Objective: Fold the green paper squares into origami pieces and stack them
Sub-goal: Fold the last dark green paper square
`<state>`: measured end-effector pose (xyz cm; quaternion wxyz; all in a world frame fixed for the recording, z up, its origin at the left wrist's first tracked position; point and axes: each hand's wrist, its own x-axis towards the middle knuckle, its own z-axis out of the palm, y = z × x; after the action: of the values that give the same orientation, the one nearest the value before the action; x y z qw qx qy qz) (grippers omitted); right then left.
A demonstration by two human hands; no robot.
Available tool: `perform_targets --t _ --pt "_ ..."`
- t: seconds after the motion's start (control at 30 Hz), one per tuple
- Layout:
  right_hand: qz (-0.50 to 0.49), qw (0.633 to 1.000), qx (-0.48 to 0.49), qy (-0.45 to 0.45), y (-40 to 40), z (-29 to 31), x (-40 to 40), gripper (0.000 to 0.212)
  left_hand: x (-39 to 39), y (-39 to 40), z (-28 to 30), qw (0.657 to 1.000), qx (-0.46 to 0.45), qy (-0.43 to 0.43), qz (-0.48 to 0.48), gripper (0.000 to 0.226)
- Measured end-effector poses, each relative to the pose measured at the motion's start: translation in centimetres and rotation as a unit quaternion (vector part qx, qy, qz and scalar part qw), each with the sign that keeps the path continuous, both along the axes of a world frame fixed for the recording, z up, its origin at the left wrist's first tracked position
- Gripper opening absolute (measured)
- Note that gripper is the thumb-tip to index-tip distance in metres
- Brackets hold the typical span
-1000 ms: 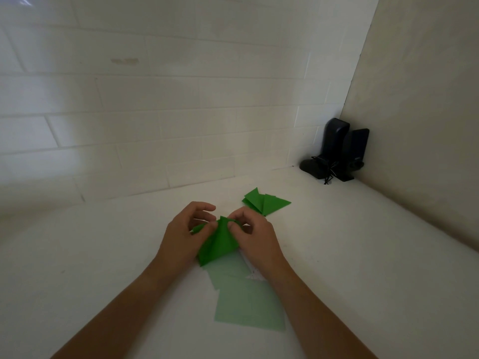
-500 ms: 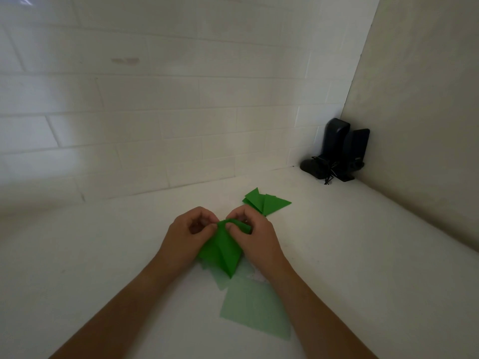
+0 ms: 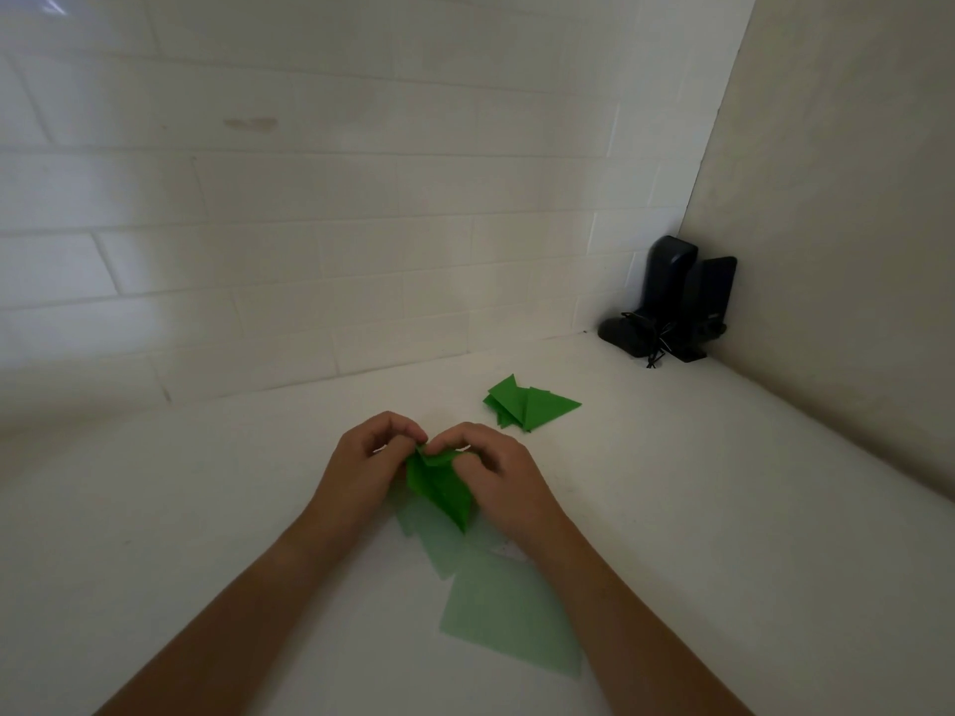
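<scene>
Both hands, left hand [image 3: 362, 465] and right hand [image 3: 493, 470], pinch the top of the folded green piece [image 3: 439, 488] in a closed grip, just above the pale green paper squares [image 3: 509, 614] on the white bench [image 3: 723, 509]. Its long axis runs near-vertical, the tip pointing down toward those squares. Half a second ago the piece was broader; the squares have shifted slightly, while the stack of finished pieces [image 3: 529, 405] beyond them is unchanged.

No readable text, labels, brands or numbers appear anywhere; the dark device [image 3: 672, 302] in the corner is too dim to tell.
</scene>
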<state>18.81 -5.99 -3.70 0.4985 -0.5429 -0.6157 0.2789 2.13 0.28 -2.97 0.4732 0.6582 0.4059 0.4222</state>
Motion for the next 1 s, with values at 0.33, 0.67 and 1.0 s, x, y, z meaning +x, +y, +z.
perform_targets --t 0.33,0.67,1.0 --pt "-0.055 0.998 -0.007 -0.028 0.05 -0.22 0.12 0.017 0.1 -0.31 0.06 0.999 0.009 -0.032 -0.014 0.013" --pt "-0.081 0.996 -0.03 0.036 0.43 -0.44 0.27 0.009 -0.15 0.15 -0.37 0.998 0.039 0.031 -0.029 0.03" --pt "-0.085 0.994 -0.049 0.038 0.15 0.17 0.0 0.016 -0.4 0.38 -0.44 0.999 0.043 0.009 -0.003 0.015"
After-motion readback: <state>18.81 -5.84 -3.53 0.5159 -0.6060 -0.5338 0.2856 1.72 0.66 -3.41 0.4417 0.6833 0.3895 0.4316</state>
